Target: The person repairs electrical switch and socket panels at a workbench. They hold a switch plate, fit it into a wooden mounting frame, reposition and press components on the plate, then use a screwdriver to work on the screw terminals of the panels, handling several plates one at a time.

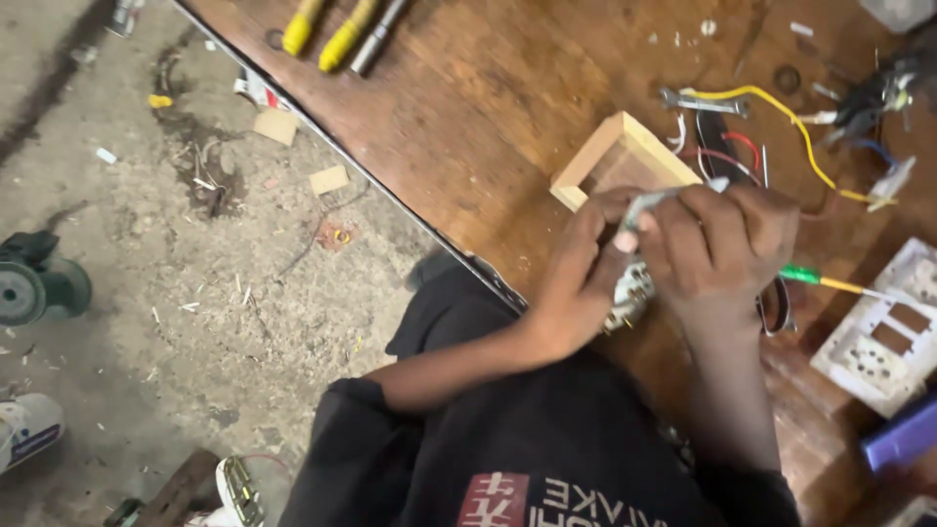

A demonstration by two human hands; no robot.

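My left hand grips a small white electrical socket part with metal contacts, held just above the wooden table's near edge. My right hand is closed round a thin grey tool whose tip points down at that part. Both hands sit close together, right beside an open wooden box frame. A green and yellow screwdriver lies just right of my right hand.
Yellow, red and white wires lie behind the box. A white switch plate rests at the right edge. Yellow-handled tools lie at the table's far left. Left of the table the floor holds debris and a grinder.
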